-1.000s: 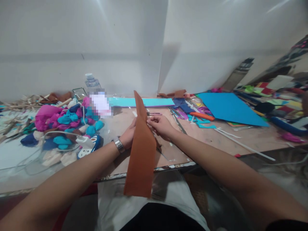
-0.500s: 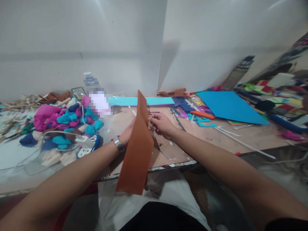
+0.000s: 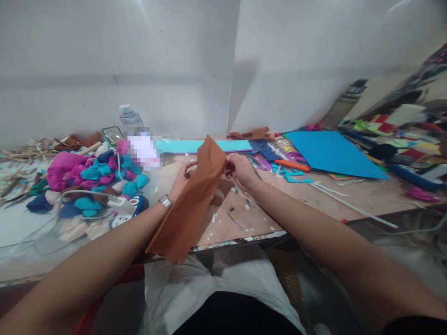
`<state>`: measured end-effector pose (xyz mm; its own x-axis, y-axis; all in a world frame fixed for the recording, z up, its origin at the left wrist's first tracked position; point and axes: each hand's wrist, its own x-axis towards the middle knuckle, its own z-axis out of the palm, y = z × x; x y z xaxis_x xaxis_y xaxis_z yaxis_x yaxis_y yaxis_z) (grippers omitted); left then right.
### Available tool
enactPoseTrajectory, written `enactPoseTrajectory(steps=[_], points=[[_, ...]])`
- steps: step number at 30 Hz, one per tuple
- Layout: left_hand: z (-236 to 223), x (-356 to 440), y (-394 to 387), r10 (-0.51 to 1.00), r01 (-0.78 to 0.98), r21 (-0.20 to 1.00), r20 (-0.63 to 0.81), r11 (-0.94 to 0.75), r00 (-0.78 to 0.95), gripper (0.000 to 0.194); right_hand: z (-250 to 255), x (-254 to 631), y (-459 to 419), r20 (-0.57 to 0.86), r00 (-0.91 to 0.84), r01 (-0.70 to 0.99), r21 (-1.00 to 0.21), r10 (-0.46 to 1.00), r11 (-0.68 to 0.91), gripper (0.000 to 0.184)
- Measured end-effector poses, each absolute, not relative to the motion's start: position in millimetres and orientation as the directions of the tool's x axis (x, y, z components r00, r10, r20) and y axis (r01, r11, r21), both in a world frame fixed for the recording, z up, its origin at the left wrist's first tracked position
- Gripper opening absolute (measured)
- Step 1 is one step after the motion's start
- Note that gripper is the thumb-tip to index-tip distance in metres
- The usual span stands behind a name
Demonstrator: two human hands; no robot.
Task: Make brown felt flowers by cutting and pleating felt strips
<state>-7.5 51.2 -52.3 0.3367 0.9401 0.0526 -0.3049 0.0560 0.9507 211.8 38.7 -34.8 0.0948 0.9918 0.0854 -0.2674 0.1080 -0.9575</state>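
Above the pale flat tabletop [image 3: 256, 219], a long creased brown sheet [image 3: 195, 200] slants far-right to near-left, held by half-curled left hand [image 3: 181, 179] and pinching right hand [image 3: 241, 170].

Reaching forward from both lower corners of view: left forearm [image 3: 115, 239] slanting up to the right, right forearm [image 3: 310, 223] slanting up to the left. Holding left hand [image 3: 179, 182] roughly in line with left wrist [image 3: 172, 194], curled in a grip, partly hidden from view at fingers [image 3: 191, 164]. Holding right hand [image 3: 242, 171] ahead of right wrist [image 3: 257, 186], angled inward toward left hand, with fingertips [image 3: 230, 160] gathered in a pinch. Keeping hands near each other, apart, at similar height.
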Motion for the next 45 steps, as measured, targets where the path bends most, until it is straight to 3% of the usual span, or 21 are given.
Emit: enactPoseTrajectory(steps=[4,12,18,23,32,38,45], points=[[-46.7,-11.7,50.9,0.961,-0.261,0.965,0.076,-0.005,0.265,0.063,-33.9,214.9,42.3,0.074,0.129,-0.311,-0.944,0.989,0.112,0.022],[-42.2,1.3,39.2,0.985,-0.250,0.964,0.128,-0.095,0.118,0.040,-34.2,218.5,43.7,0.084,0.134,-0.291,-0.949,0.987,0.120,0.030],[-40.4,-0.1,41.8,0.991,-0.206,0.971,0.130,-0.123,0.020,0.029,-38.0,226.0,50.9,0.129,0.140,-0.134,-0.980,0.982,0.148,0.035],[-41.2,1.7,41.4,0.997,-0.189,0.979,0.075,-0.071,0.014,0.030,-48.3,232.2,60.4,0.166,0.148,0.146,-0.979,0.975,0.144,0.021],[-47.1,5.3,34.1,0.987,-0.133,0.991,-0.004,0.025,0.159,0.051,-45.5,246.1,60.4,0.295,-0.008,0.632,-0.739,0.955,0.233,0.045],[-51.9,3.5,34.0,0.979,-0.043,0.998,-0.043,0.052,0.199,0.050,-47.1,246.9,57.5,0.275,-0.065,0.797,-0.564,0.959,0.216,0.034],[-51.8,3.0,40.5,0.993,-0.116,0.990,0.092,-0.084,0.068,0.088,-54.0,254.5,66.4,0.287,-0.011,0.917,-0.379,0.958,0.124,0.042]])
